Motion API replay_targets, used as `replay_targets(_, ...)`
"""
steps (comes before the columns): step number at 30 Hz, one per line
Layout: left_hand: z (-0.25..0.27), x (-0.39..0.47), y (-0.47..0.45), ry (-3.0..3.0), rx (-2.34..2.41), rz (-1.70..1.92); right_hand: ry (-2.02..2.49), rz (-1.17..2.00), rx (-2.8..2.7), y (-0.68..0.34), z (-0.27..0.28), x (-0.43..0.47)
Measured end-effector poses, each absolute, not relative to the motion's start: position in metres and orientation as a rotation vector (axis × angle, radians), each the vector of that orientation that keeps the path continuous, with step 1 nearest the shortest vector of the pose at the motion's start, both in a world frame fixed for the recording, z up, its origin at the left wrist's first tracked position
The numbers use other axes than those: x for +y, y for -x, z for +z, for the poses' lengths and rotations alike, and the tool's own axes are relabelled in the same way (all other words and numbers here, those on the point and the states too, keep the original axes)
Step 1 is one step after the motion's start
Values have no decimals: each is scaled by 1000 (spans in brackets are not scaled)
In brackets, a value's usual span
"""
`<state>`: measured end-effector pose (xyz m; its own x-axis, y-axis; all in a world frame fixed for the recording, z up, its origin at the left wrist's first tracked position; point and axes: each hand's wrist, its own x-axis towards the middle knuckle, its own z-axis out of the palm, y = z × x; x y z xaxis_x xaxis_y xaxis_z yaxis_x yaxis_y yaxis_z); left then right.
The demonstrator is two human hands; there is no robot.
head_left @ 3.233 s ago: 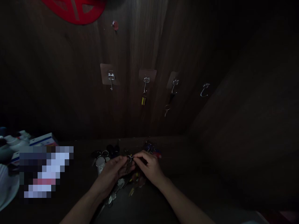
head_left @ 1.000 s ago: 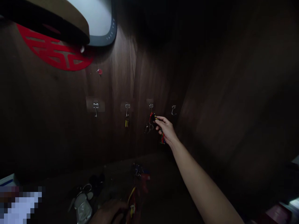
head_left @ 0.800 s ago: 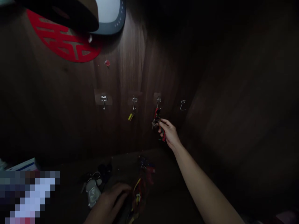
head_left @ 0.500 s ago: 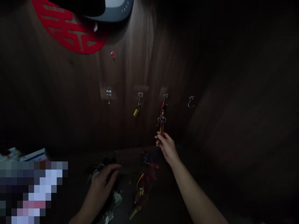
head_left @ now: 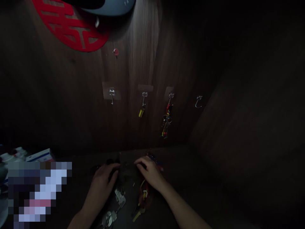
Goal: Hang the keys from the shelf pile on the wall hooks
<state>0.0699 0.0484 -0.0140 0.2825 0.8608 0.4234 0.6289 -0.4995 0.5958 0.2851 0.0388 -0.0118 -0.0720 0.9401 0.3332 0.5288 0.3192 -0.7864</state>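
Observation:
My left hand (head_left: pixel 104 178) hovers low over the dark surface beside a bunch of silvery keys (head_left: pixel 119 197), its thumb and fingers apart and nothing seen between them. My right hand (head_left: pixel 150 171) is just above the same surface with loosely bent, parted fingers, also bare. Beneath its wrist lies a key bunch with a yellow and red strap (head_left: pixel 144 194); the hand partly covers a dark bluish and red bundle (head_left: pixel 152 156). On the wall, a colourful braided cord with keys (head_left: pixel 167 119) hangs from a metal hook (head_left: pixel 171 95), with neither hand touching it.
Several hooks line the dark wood wall; a yellow-tagged key (head_left: pixel 141 112) hangs from one, while the left hook (head_left: pixel 112 93) and far right hook (head_left: pixel 198 101) carry nothing. Above are a red cut-out ornament (head_left: pixel 83 41) and a cap (head_left: pixel 114 9). A box (head_left: pixel 41 156) stands at left.
My right hand has let go of the braided cord with keys, which now hangs freely, and has come down beside the left. My left hand has barely shifted.

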Motion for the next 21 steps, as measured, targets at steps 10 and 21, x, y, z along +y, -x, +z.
replay_targets(10,-21,50,-72,-2316,1342,958,1382,422,-2281,-267,-13,30)
replay_targets(21,-22,44,-79,-2325,1251,998,1078,918,-1732,-265,0,27)
